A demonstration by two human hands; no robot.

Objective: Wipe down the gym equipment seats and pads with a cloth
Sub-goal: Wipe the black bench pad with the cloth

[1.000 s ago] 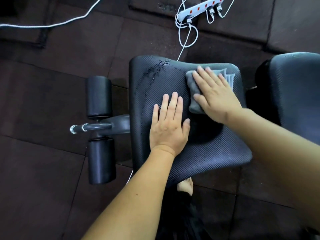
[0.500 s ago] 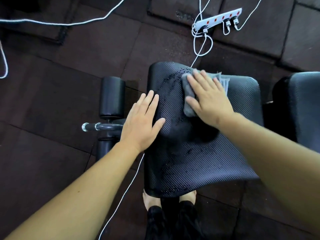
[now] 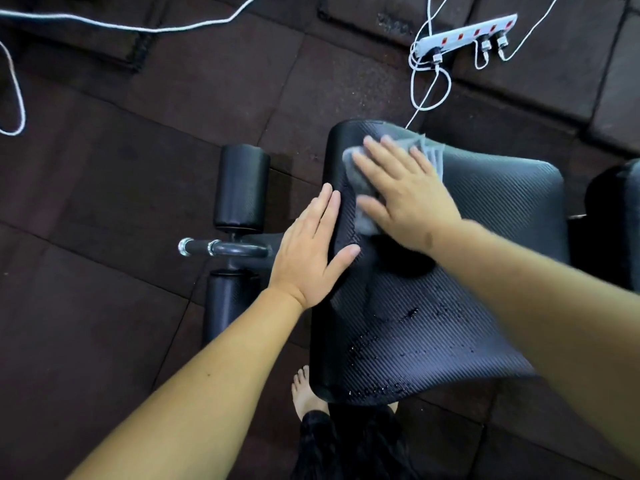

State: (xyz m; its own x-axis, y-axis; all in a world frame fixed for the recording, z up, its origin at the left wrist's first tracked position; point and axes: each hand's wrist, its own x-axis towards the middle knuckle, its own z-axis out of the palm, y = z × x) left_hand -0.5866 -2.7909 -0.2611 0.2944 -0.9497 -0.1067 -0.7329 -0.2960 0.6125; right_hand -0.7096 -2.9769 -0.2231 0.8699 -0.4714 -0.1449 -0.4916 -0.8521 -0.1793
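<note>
Rubber tiles (image 3: 104, 188), dark brown and speckled, are covering the whole floor, with seams running across the frame. White cables (image 3: 138, 27) are trailing over the upper left, and a white power strip (image 3: 465, 34) is lying at the upper right with plugs in it.

Right of centre, the black textured seat pad (image 3: 485, 220) is sitting with droplets (image 3: 398, 327) glistening on its lower part. Its rounded front edge is facing the left of the frame, toward two black foam rollers (image 3: 242, 188) and a metal bar (image 3: 221, 249) between them. The bench's long axis is running left to right, toward a second pad (image 3: 620, 230) that the right edge is cutting off.

On the seat's upper left corner, the grey cloth (image 3: 362, 192) is stretching diagonally from lower left to upper right. The right hand (image 3: 408, 199) is hiding most of it, pressing down flat with straight, spread fingers. The left hand (image 3: 311, 251) is resting flat on the seat's left edge, fingers straight and together, gripping nothing. The lower roller is disappearing behind the left forearm. A bare foot (image 3: 304, 389) is peeking out beneath the seat's lower edge; the other is barely showing.
</note>
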